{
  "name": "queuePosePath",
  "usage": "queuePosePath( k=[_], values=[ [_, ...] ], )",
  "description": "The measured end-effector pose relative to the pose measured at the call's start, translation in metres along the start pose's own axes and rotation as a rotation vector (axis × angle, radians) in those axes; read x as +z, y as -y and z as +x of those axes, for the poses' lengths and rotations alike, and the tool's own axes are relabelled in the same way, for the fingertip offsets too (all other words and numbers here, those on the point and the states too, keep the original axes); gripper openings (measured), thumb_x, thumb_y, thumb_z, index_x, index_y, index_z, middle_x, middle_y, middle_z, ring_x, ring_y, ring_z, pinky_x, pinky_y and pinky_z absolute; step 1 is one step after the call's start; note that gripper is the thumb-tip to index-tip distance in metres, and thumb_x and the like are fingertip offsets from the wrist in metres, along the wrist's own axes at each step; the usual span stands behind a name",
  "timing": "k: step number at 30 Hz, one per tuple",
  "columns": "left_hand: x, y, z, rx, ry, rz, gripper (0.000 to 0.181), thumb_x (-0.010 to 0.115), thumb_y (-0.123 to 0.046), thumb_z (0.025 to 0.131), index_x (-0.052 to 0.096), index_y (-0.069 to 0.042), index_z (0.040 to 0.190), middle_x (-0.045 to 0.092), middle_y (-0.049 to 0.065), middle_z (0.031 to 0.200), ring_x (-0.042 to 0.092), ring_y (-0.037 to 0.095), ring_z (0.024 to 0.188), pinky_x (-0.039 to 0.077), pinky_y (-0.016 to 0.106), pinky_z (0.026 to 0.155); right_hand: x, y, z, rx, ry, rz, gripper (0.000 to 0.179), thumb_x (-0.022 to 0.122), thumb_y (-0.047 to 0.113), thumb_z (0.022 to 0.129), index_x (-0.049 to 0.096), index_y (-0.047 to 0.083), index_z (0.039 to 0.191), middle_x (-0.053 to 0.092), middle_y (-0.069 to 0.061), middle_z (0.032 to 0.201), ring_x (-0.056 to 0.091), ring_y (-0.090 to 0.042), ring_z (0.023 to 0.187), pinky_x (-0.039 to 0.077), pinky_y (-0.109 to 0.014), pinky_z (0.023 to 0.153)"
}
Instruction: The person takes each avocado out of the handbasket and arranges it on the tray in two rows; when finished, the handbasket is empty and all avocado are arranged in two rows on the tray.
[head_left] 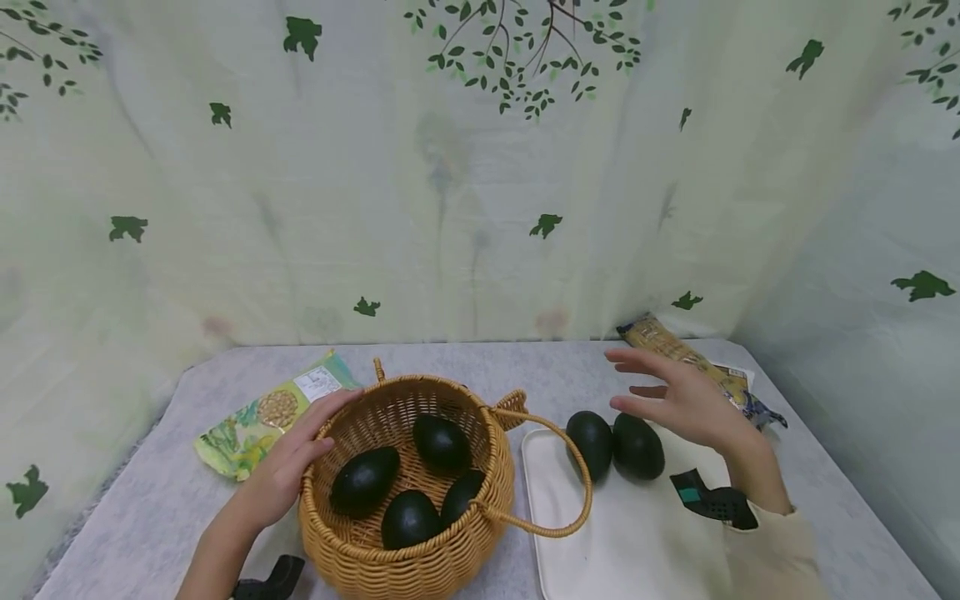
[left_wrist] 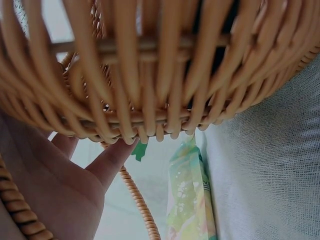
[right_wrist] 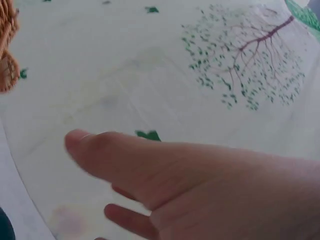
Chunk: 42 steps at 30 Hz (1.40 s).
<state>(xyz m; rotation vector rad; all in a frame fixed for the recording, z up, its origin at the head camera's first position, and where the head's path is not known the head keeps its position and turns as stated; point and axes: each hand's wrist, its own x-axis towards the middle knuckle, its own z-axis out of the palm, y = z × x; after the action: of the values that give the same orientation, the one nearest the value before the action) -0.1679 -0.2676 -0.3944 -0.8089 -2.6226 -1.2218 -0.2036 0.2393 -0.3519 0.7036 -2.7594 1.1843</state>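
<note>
A round wicker basket (head_left: 408, 575) stands at the front with several smooth, dark green avocados (head_left: 365, 481) inside. My left hand (head_left: 288, 467) rests along its left rim, fingers fairly straight and thumb over the edge. From the left wrist view, the woven side (left_wrist: 150, 75) fills the top, with my left hand (left_wrist: 60, 185) against its rim. Two more avocados (head_left: 589, 446) lie side by side on a white tray (head_left: 630, 550). My right hand (head_left: 686, 404) is raised over the tray's far side, fingers spread, holding nothing; the right wrist view has this hand (right_wrist: 190, 185) before the curtain.
The basket's looped handle (head_left: 573, 521) leans over the tray's left edge. A green and yellow food bag (head_left: 258, 421) lies behind my left hand. At the back right lies a long printed packet (head_left: 675, 346). A leaf-patterned curtain (head_left: 465, 183) closes off the table's back.
</note>
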Motion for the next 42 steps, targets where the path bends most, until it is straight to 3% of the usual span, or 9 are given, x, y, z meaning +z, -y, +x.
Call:
queuePosePath(
  k=[6,18,30,42],
  values=[
    [-0.001,-0.001,-0.001,0.0,-0.003,0.002,0.054,0.033,-0.01,0.11,0.035,-0.027,0.161,0.038,0.005,0.162,0.03,-0.008,0.143,0.027,0.009,0.106,0.014,0.02,0.012,-0.127,-0.023,0.058,0.057,0.078,0.016,0.093,0.057,0.013,0.146,0.059,-0.01,0.146,0.06,-0.033,0.129,0.057,-0.041,0.095],
    [-0.002,-0.002,-0.005,0.0,-0.003,-0.014,0.054,0.034,-0.008,0.11,0.035,-0.025,0.162,0.037,0.006,0.162,0.028,-0.008,0.144,0.025,0.008,0.106,0.035,0.065,0.043,-0.27,0.089,0.051,0.053,0.077,0.021,0.095,0.06,0.017,0.144,0.062,-0.003,0.144,0.062,-0.024,0.128,0.058,-0.035,0.094],
    [-0.002,-0.004,-0.006,-0.022,0.001,-0.016,0.053,0.035,-0.012,0.11,0.035,-0.026,0.161,0.039,0.006,0.162,0.03,-0.008,0.143,0.032,0.016,0.108,0.061,0.095,0.063,-0.323,0.225,0.096,0.05,0.075,0.023,0.097,0.059,0.015,0.144,0.06,-0.003,0.146,0.054,-0.024,0.137,0.054,-0.034,0.101],
    [-0.002,-0.002,-0.004,0.013,-0.003,-0.02,0.054,0.034,-0.009,0.111,0.034,-0.025,0.162,0.037,0.005,0.163,0.029,-0.006,0.145,0.032,0.018,0.109,0.085,0.121,0.076,-0.32,0.321,0.117,0.048,0.073,0.024,0.098,0.06,0.016,0.143,0.061,0.002,0.143,0.058,-0.021,0.133,0.056,-0.034,0.097]
  ],
)
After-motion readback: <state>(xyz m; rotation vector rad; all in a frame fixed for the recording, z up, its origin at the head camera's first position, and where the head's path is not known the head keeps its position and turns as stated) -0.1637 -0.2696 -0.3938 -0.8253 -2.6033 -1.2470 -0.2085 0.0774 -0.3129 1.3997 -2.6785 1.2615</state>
